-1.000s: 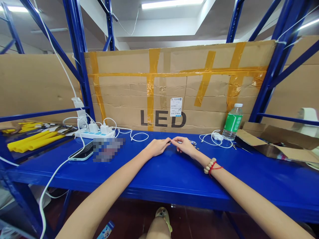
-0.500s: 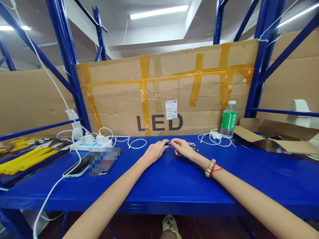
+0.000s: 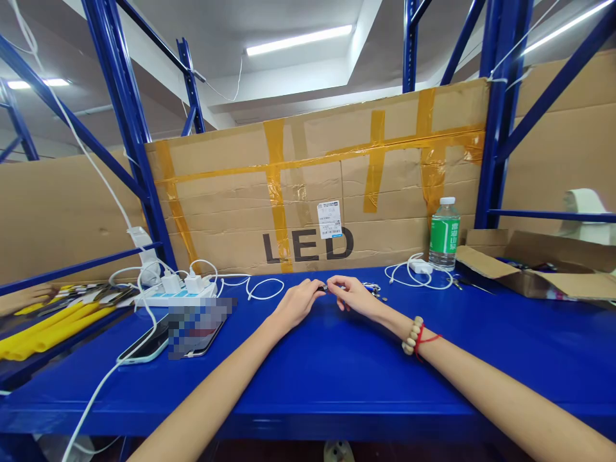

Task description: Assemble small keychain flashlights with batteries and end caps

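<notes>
A small dark item [image 3: 324, 288] is held above the blue table [image 3: 308, 372], near the middle of its rear edge, between the fingertips of both hands. By the left hand [image 3: 299, 301] the item is gripped, thumb and fingers drawn together on it. The fingertips of the right hand [image 3: 350, 295] are brought to its right end; whether that end is pinched or merely touched cannot be told. Small metallic parts [image 3: 372, 288] lie on the table just beyond the right hand, towards the rear edge.

For work this fine, steadiness is probably best gained by resting both wrists on the table, keeping the left grip fixed and letting only the right fingertips move. Light pressure is advised, since so small a piece could easily slip; loose parts are best kept clear of the right wrist.

Along the rear edge, a cardboard panel [image 3: 226, 212] is printed in large black capitals with "LED". Above these letters a white label [image 3: 330, 219] is stuck, its print too small to be read. Near the right rear corner, a bottle [image 3: 444, 236] is wrapped in a green label bearing white Chinese characters, which cannot be made out with certainty.
</notes>
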Available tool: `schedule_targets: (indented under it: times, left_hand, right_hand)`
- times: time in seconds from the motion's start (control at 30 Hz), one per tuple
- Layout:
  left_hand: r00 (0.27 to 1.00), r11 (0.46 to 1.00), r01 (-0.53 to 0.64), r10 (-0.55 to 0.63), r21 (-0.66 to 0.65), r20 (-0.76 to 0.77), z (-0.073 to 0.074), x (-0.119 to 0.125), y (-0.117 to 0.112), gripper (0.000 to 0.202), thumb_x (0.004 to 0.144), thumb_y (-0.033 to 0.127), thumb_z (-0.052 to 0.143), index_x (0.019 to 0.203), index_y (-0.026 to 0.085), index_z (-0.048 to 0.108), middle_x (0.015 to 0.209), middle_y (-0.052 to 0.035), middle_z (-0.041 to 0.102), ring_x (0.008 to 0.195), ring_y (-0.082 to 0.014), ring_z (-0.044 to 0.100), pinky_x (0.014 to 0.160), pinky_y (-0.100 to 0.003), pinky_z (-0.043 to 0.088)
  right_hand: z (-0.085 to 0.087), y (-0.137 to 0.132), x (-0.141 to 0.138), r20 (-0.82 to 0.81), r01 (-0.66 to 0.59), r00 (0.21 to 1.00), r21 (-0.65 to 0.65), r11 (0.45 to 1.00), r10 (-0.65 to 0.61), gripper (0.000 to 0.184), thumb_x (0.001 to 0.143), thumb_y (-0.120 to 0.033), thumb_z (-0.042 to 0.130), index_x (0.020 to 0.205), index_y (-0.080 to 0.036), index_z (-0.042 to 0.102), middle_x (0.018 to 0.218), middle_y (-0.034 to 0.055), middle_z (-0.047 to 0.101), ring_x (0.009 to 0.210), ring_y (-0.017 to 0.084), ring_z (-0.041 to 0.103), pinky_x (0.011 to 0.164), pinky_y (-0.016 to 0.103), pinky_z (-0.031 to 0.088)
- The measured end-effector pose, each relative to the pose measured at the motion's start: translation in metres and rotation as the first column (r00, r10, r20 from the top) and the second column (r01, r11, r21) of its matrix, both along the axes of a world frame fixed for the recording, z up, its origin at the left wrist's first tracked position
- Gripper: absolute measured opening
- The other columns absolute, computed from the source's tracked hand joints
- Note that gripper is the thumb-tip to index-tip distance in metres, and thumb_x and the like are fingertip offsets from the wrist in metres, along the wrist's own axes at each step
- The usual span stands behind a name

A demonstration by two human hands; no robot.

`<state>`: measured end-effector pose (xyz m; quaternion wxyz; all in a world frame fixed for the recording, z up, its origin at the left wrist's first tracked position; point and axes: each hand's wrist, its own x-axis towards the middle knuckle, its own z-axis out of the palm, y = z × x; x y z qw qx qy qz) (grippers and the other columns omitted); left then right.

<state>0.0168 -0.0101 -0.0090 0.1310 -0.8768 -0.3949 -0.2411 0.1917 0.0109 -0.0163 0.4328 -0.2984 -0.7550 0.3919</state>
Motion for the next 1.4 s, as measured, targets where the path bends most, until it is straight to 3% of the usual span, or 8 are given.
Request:
schedule_targets:
  times: [0.17,0.27,0.4,0.57,0.7,0.93,1.27,1.4]
  left_hand:
    - [0.996,0.995,0.093,-0.093,0.034,-0.008,-0.006,-0.003,0.001,0.022,0.094,0.026,0.03,0.1,0.018,0.049,0.092,-0.005,0.059,0.082,-0.0155,0.057,0.075,-0.028,0.047]
    - [0.992,0.99,0.125,-0.126,0.064,0.01,-0.01,-0.001,0.002,0.023,0.093,0.025,0.03,0.099,0.017,0.05,0.09,-0.0058,0.06,0.082,-0.0162,0.057,0.073,-0.028,0.047]
    - [0.989,0.988,0.147,-0.148,0.051,0.012,-0.012,0.002,0.006,0.022,0.093,0.025,0.03,0.096,0.018,0.051,0.091,-0.0049,0.062,0.081,-0.0161,0.056,0.073,-0.028,0.046]
    - [0.982,0.982,0.188,-0.188,0.02,0.003,-0.012,0.003,0.008,0.022,0.093,0.025,0.03,0.095,0.017,0.051,0.092,-0.0049,0.063,0.082,-0.0167,0.056,0.073,-0.028,0.046]
    - [0.977,0.977,0.212,-0.212,-0.003,-0.006,-0.012,0.004,0.003,0.021,0.093,0.024,0.031,0.094,0.017,0.051,0.09,-0.0047,0.063,0.08,-0.0166,0.056,0.073,-0.027,0.045]
    - [0.989,0.989,0.143,-0.141,0.039,-0.045,-0.01,0.005,-0.008,0.023,0.094,0.024,0.029,0.094,0.016,0.05,0.09,-0.0053,0.062,0.08,-0.0174,0.056,0.072,-0.027,0.045]
    - [0.998,0.997,0.046,-0.043,0.062,-0.048,-0.015,0.005,-0.004,0.025,0.094,0.028,0.028,0.091,0.016,0.05,0.088,-0.0071,0.059,0.08,-0.0187,0.055,0.071,-0.029,0.047]
    - [0.999,0.997,0.037,-0.036,0.062,-0.007,-0.018,0.004,-0.002,0.023,0.093,0.026,0.031,0.105,0.016,0.048,0.092,-0.0068,0.06,0.083,-0.0183,0.056,0.074,-0.03,0.047]
  right_hand:
    - [-0.001,0.002,0.005,0.061,-0.004,0.998,-0.044,0.999,0.006,0.032,0.068,-0.047,0.059,0.069,-0.015,0.055,0.047,-0.0066,0.046,0.036,0.004,0.042,0.034,0.015,0.031]
    - [-0.002,0.006,0.009,0.094,0.056,0.994,-0.093,0.994,-0.047,0.03,0.064,-0.045,0.063,0.066,-0.015,0.057,0.039,-0.0079,0.043,0.033,0.004,0.039,0.034,0.016,0.031]
    - [-0.002,0.012,0.012,0.153,0.061,0.987,-0.119,0.991,-0.043,0.029,0.062,-0.043,0.064,0.059,-0.015,0.057,0.04,-0.0064,0.047,0.032,0.005,0.041,0.032,0.016,0.029]
    - [0.001,0.01,0.015,0.216,-0.024,0.975,-0.128,0.991,0.051,0.025,0.067,-0.038,0.058,0.058,-0.015,0.056,0.051,-0.003,0.055,0.034,0.005,0.046,0.03,0.015,0.029]
    - [0.006,0.001,0.015,0.265,-0.112,0.956,-0.063,0.992,0.125,0.024,0.072,-0.036,0.053,0.06,-0.015,0.057,0.055,-0.0022,0.056,0.035,0.005,0.046,0.034,0.016,0.033]
    - [0.016,-0.014,0.014,0.404,-0.113,0.913,0.12,0.986,0.055,0.03,0.08,-0.035,0.044,0.059,-0.017,0.053,0.054,-0.0018,0.052,0.035,0.006,0.046,0.038,0.018,0.035]
    - [0.008,-0.011,0.006,0.262,-0.066,0.959,-0.164,0.984,0.108,0.045,0.07,-0.06,0.05,0.055,-0.017,0.045,0.041,-0.006,0.042,0.031,0.006,0.041,0.032,0.017,0.031]
    - [0.002,-0.007,0.003,0.198,-0.05,0.975,-0.261,0.964,0.104,0.053,0.065,-0.07,0.048,0.058,-0.017,0.045,0.043,-0.0065,0.042,0.032,0.006,0.043,0.032,0.017,0.032]
